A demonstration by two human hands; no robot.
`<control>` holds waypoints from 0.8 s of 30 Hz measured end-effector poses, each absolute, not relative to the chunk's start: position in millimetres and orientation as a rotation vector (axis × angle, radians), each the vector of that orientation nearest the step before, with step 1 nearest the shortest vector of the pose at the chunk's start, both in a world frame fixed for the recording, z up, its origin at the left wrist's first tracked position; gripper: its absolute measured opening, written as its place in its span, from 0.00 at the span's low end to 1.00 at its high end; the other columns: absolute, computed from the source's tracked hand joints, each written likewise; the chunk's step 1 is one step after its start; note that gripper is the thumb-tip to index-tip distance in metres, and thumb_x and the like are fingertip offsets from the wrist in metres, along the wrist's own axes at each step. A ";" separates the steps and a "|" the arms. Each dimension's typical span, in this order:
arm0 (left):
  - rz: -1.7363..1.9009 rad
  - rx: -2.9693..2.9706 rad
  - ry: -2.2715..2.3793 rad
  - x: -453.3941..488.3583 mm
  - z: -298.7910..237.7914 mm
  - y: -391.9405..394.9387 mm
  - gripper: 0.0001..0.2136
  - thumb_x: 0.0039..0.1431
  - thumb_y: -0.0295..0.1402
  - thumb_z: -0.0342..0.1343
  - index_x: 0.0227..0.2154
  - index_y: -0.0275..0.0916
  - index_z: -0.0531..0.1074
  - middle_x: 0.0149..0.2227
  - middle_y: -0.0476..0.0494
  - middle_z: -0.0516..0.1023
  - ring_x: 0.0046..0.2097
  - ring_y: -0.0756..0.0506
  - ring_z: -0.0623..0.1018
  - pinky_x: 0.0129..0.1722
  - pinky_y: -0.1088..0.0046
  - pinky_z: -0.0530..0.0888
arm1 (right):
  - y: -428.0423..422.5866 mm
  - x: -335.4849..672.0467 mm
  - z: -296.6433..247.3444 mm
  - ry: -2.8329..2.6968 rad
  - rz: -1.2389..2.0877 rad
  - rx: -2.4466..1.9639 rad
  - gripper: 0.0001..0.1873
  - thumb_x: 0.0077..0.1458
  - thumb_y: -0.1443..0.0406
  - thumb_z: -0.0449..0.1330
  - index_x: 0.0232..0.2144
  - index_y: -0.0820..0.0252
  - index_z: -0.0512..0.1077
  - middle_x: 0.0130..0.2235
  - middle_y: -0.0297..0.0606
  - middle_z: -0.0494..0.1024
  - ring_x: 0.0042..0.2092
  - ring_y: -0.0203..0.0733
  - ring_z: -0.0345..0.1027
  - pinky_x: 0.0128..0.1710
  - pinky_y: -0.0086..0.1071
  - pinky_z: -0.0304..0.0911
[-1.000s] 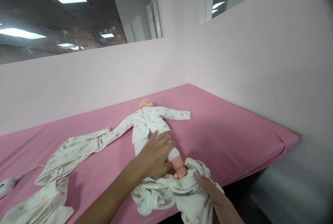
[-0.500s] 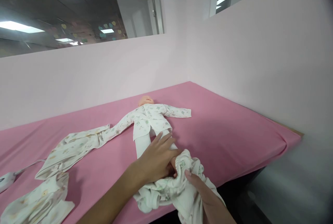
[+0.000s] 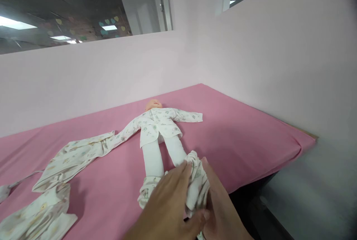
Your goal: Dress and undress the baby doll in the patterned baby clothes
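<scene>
A baby doll [image 3: 153,158] lies on its back with its head toward the wall, wearing a white printed top [image 3: 160,122]. Its white legs point toward me. Small printed baby pants [image 3: 196,182] are bunched around the lower part of both legs. My left hand [image 3: 170,199] is closed on the pants at the leg on the right of the view, from its left side. From the other side my right hand [image 3: 220,202] grips the same bunched cloth, and the two thumbs come close together below. The doll's feet are hidden by cloth and hands.
On the pink-covered table [image 3: 237,139], a printed baby garment [image 3: 75,158] lies to the left, touching the doll's sleeve. Another folded garment [image 3: 39,214] is nearer me. A white corded device [image 3: 4,192] shows at the left edge. White walls [image 3: 83,80] stand behind and right.
My left hand has moved back from the doll's leg onto the bunched pants. The pants now sit higher around the right-hand leg, and both hands are closer together. The view has shifted slightly.
</scene>
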State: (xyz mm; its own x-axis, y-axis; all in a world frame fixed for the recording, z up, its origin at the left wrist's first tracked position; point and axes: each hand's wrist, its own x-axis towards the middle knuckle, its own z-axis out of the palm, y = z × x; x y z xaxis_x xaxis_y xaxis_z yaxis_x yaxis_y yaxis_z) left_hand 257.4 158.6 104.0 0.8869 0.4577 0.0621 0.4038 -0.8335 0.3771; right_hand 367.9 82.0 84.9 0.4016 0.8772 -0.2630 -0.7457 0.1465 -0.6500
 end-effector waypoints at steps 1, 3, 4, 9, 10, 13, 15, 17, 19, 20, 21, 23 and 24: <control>0.236 2.782 0.642 257.0 93.7 150.7 0.38 0.57 0.45 0.52 0.67 0.44 0.44 0.65 0.35 0.58 0.62 0.31 0.64 0.54 0.49 0.70 | 80.8 368.5 85.4 -0.188 1.212 -0.800 0.24 0.54 0.45 0.56 0.39 0.57 0.76 0.26 0.35 0.77 0.38 0.43 0.74 0.38 0.33 0.69; 0.286 2.915 0.704 260.5 76.2 140.1 0.36 0.57 0.40 0.51 0.67 0.39 0.46 0.65 0.33 0.58 0.62 0.29 0.63 0.57 0.46 0.67 | 79.1 369.1 85.1 -0.135 1.301 -0.763 0.25 0.54 0.45 0.56 0.39 0.58 0.76 0.26 0.36 0.77 0.37 0.44 0.74 0.38 0.33 0.68; 0.300 2.971 0.748 263.5 70.3 137.4 0.34 0.57 0.38 0.50 0.66 0.37 0.49 0.63 0.32 0.60 0.61 0.29 0.65 0.56 0.47 0.68 | 78.6 369.1 84.4 -0.108 1.339 -0.737 0.26 0.53 0.45 0.57 0.40 0.58 0.76 0.27 0.36 0.77 0.37 0.44 0.74 0.38 0.33 0.68; 0.155 3.180 0.711 275.8 79.1 140.3 0.23 0.59 0.24 0.41 0.58 0.32 0.62 0.57 0.28 0.69 0.52 0.32 0.75 0.40 0.56 0.78 | 79.0 368.0 83.8 -0.056 1.418 -0.619 0.25 0.49 0.47 0.62 0.42 0.57 0.75 0.32 0.36 0.78 0.39 0.44 0.73 0.39 0.34 0.68; 0.108 3.163 0.678 276.2 86.9 142.1 0.22 0.59 0.23 0.40 0.56 0.33 0.64 0.57 0.30 0.70 0.51 0.33 0.76 0.39 0.56 0.77 | 79.3 367.7 85.5 -0.071 1.416 -0.606 0.25 0.48 0.47 0.63 0.43 0.57 0.75 0.33 0.36 0.78 0.39 0.44 0.73 0.39 0.34 0.68; 0.048 2.993 0.681 274.9 111.1 147.7 0.16 0.60 0.23 0.39 0.47 0.38 0.67 0.49 0.39 0.76 0.44 0.39 0.78 0.38 0.60 0.75 | 80.5 366.8 91.5 -0.085 1.400 -0.568 0.21 0.48 0.53 0.66 0.43 0.54 0.73 0.35 0.34 0.77 0.39 0.42 0.71 0.39 0.32 0.68; 0.074 2.844 0.739 274.2 122.0 151.6 0.13 0.61 0.23 0.38 0.38 0.39 0.67 0.39 0.44 0.77 0.36 0.43 0.76 0.34 0.65 0.73 | 82.1 366.7 93.4 -0.071 1.389 -0.533 0.16 0.49 0.58 0.67 0.40 0.53 0.73 0.35 0.31 0.75 0.37 0.38 0.70 0.39 0.30 0.66; 0.144 2.685 0.786 274.7 127.4 155.8 0.11 0.61 0.24 0.37 0.32 0.40 0.64 0.32 0.48 0.74 0.31 0.47 0.72 0.31 0.69 0.69 | 83.9 367.5 92.5 -0.064 1.389 -0.511 0.10 0.50 0.61 0.66 0.35 0.55 0.72 0.33 0.29 0.73 0.34 0.34 0.67 0.38 0.27 0.65; 0.216 2.540 0.788 275.9 129.3 160.4 0.10 0.60 0.24 0.39 0.29 0.40 0.63 0.32 0.50 0.72 0.31 0.49 0.71 0.31 0.72 0.67 | 85.1 369.7 89.7 -0.055 1.400 -0.511 0.07 0.52 0.63 0.64 0.29 0.58 0.70 0.29 0.29 0.70 0.31 0.31 0.63 0.37 0.25 0.64; 0.239 2.481 0.763 276.4 129.9 162.6 0.09 0.60 0.24 0.40 0.29 0.40 0.63 0.33 0.51 0.72 0.33 0.49 0.70 0.32 0.73 0.67 | 85.4 371.3 88.2 -0.042 1.412 -0.517 0.07 0.52 0.64 0.64 0.27 0.59 0.68 0.27 0.29 0.68 0.30 0.31 0.62 0.37 0.25 0.64; 0.243 2.434 0.725 276.6 130.6 164.6 0.09 0.59 0.23 0.41 0.29 0.40 0.63 0.33 0.52 0.71 0.34 0.50 0.70 0.33 0.74 0.66 | 85.3 373.1 86.8 -0.027 1.426 -0.523 0.08 0.51 0.65 0.64 0.26 0.59 0.68 0.26 0.29 0.66 0.29 0.31 0.60 0.36 0.25 0.64; 0.203 2.382 0.666 276.1 132.5 167.3 0.09 0.57 0.22 0.41 0.28 0.40 0.63 0.34 0.52 0.70 0.35 0.50 0.69 0.34 0.75 0.65 | 84.8 377.1 85.0 -0.017 1.457 -0.539 0.08 0.49 0.66 0.65 0.27 0.60 0.68 0.26 0.30 0.65 0.29 0.31 0.60 0.34 0.25 0.64; 0.177 2.366 0.658 275.3 133.5 168.0 0.08 0.57 0.22 0.41 0.28 0.40 0.62 0.34 0.52 0.69 0.35 0.51 0.68 0.34 0.75 0.65 | 84.6 378.8 84.6 -0.019 1.471 -0.550 0.08 0.48 0.66 0.65 0.27 0.60 0.68 0.27 0.31 0.66 0.30 0.32 0.60 0.33 0.26 0.63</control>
State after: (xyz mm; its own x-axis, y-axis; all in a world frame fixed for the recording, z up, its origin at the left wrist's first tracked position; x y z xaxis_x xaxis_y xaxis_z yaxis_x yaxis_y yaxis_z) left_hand 275.3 168.0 133.5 0.8637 0.5020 -0.0454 0.4117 -0.6507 0.6380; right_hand 378.8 84.6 84.6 0.1226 0.9409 -0.3159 -0.9324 0.0001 -0.3614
